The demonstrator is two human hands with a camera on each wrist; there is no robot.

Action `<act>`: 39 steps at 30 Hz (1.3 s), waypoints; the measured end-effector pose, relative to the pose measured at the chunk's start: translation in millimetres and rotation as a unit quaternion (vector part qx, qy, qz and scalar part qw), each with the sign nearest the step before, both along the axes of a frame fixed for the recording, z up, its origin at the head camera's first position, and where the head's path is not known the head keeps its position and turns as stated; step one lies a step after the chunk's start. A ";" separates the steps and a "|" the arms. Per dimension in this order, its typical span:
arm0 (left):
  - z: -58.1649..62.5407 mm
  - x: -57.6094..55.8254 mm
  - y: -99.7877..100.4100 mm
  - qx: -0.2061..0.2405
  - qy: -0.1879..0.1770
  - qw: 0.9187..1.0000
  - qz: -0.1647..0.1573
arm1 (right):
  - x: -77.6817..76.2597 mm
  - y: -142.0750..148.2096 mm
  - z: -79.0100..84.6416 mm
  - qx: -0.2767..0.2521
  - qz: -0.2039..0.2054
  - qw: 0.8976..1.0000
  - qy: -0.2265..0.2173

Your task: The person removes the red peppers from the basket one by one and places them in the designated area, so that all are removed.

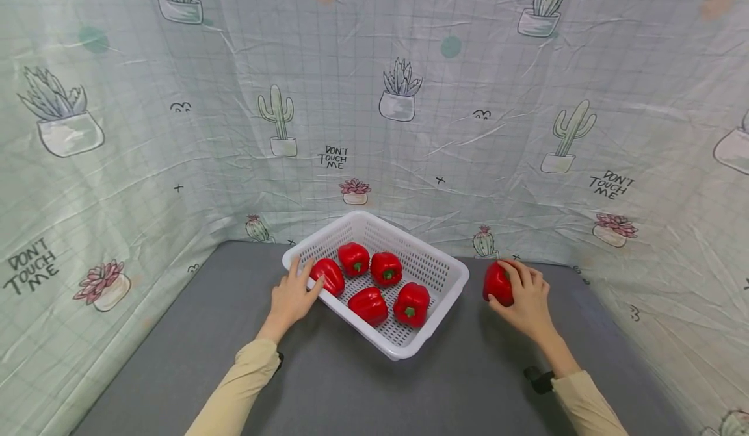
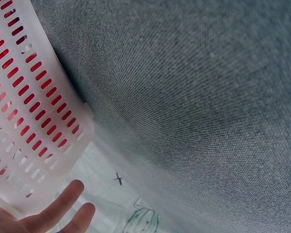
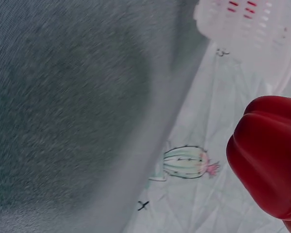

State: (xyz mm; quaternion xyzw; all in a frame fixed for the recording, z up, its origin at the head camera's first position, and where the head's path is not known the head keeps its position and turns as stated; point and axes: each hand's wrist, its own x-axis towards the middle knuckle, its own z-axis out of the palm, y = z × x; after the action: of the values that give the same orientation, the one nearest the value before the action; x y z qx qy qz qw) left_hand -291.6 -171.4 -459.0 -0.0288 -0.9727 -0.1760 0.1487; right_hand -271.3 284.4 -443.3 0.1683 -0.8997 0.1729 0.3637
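A white perforated plastic basket (image 1: 450, 277) stands at an angle on the grey table in the head view. Several red bell peppers (image 1: 368, 305) lie inside it. At its left corner my left hand (image 1: 292, 296) grips the rim, beside the leftmost pepper (image 1: 329, 276). Two fingers (image 2: 63, 204) show outside the basket wall (image 2: 43, 111) in the left wrist view. My right hand (image 1: 525, 296) holds another red bell pepper (image 1: 497, 284) to the right of the basket, fingers over its top and thumb below. That pepper (image 3: 271, 155) fills the right wrist view's right edge; most of the hand is hidden there.
A grey cloth-like surface (image 1: 175, 358) covers the table. Behind it and at both sides hangs a wrinkled pale sheet (image 1: 351, 65) printed with potted cacti and lettering. A dark band (image 1: 538, 380) sits at the right wrist.
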 end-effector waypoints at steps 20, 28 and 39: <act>2.2 1.4 0.4 0.003 0.000 1.000 -0.002 | -25.0 26.5 -14.2 0.061 -0.019 0.996 -0.060; 2.4 1.8 1.0 0.002 -0.003 1.000 0.002 | -38.7 29.2 -14.7 0.085 -0.007 0.992 -0.097; 0.9 -0.7 0.2 0.000 -0.009 1.000 0.000 | -55.4 32.0 -19.5 0.096 -0.011 0.987 -0.127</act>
State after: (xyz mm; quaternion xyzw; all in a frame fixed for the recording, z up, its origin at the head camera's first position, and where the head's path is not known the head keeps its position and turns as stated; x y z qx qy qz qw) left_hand -292.3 -171.2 -458.1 -0.0270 -0.9740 -0.1758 0.1401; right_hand -326.7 316.4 -462.8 0.1689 -0.9530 0.1011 0.2305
